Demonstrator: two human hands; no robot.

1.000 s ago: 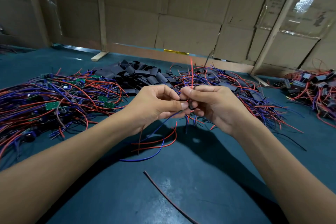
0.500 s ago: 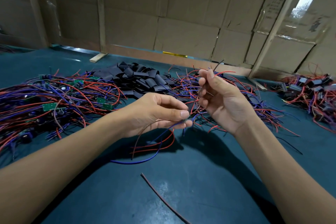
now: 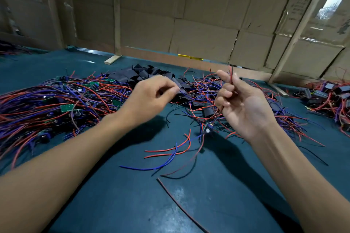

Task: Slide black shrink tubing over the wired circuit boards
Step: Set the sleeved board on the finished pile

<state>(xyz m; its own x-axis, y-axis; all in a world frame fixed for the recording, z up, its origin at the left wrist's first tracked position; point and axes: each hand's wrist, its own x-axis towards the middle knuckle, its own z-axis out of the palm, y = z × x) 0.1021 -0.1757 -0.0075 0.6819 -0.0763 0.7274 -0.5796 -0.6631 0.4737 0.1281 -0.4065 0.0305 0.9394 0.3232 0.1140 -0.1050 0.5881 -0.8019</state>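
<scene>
My right hand (image 3: 244,108) is raised with its palm toward me. It pinches the red and dark wire ends of a wired circuit board (image 3: 208,129), which dangles below the hand just above the table. My left hand (image 3: 149,98) reaches out to the near edge of the pile of black shrink tubing pieces (image 3: 144,73). Its fingers are curled, thumb and index close together. Blur hides whether a piece is between them. The board's red and blue wires (image 3: 170,152) trail on the teal table.
A big tangle of red and blue wired boards (image 3: 56,100) fills the left side, and more lie behind my right hand. Another heap with black parts (image 3: 329,96) sits at the far right. A loose dark wire (image 3: 180,204) lies near me. Cardboard walls (image 3: 189,15) close the back.
My left hand let go of the wires and moved forward to the tubing pile. My right hand rose, keeping the wire ends, and the board now hangs below it.
</scene>
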